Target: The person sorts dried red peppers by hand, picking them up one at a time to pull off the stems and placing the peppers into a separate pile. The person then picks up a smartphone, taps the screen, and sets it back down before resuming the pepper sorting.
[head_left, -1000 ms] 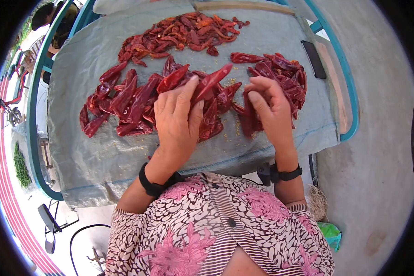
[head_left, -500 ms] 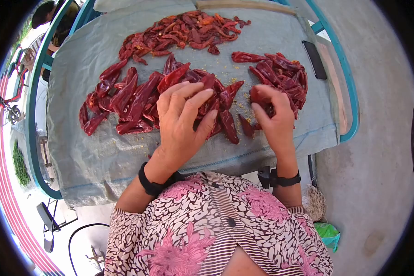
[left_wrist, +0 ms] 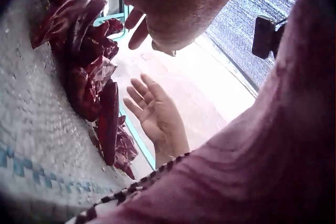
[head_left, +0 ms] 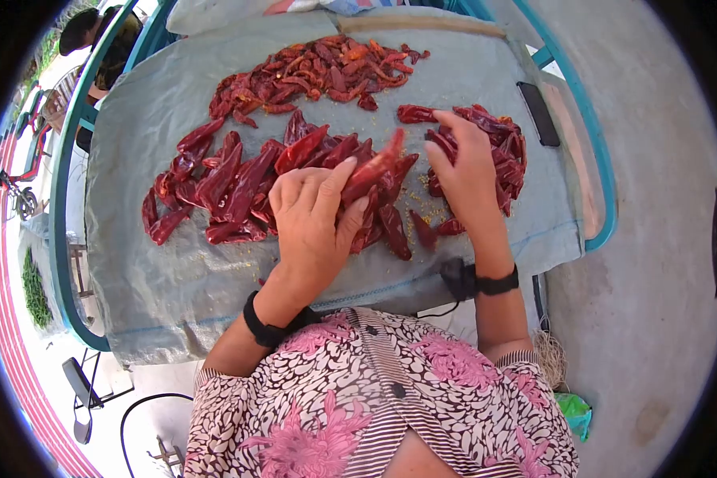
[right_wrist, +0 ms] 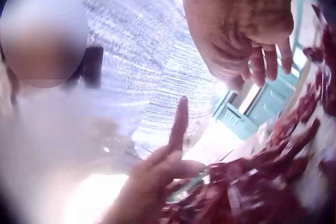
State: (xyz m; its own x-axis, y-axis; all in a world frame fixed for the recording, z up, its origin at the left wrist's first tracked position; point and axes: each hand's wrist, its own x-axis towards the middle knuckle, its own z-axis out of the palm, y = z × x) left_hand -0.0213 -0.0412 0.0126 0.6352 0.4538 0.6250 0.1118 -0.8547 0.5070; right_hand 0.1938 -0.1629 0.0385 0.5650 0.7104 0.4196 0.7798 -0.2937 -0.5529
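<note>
In the head view the left hand (head_left: 309, 227) holds a long red pepper (head_left: 373, 169) between fingers and thumb, its tip tilted up to the right, over a large pepper heap (head_left: 235, 183). The right hand (head_left: 472, 177) is raised beside a smaller heap (head_left: 506, 147), fingers and thumb apart, with nothing seen in it. One loose pepper (head_left: 424, 231) lies between the hands. The left wrist view shows the right hand (left_wrist: 157, 116) with its palm bare and fingers extended. In the right wrist view the left hand (right_wrist: 157, 174) is near blurred peppers (right_wrist: 252, 192).
A third pile of smaller, wrinkled peppers (head_left: 319, 72) lies at the back of the grey-green sheet (head_left: 151, 295). A black phone (head_left: 539, 114) rests near the right edge, inside the blue-green frame (head_left: 600, 171). Yellow seeds are scattered between the heaps. Someone in dark clothing is at the upper left.
The right hand has opened and moved slightly up from the smaller heap, where its fingers were curled around a pepper. A pepper now points up from the left hand. The camera view has shifted slightly.
</note>
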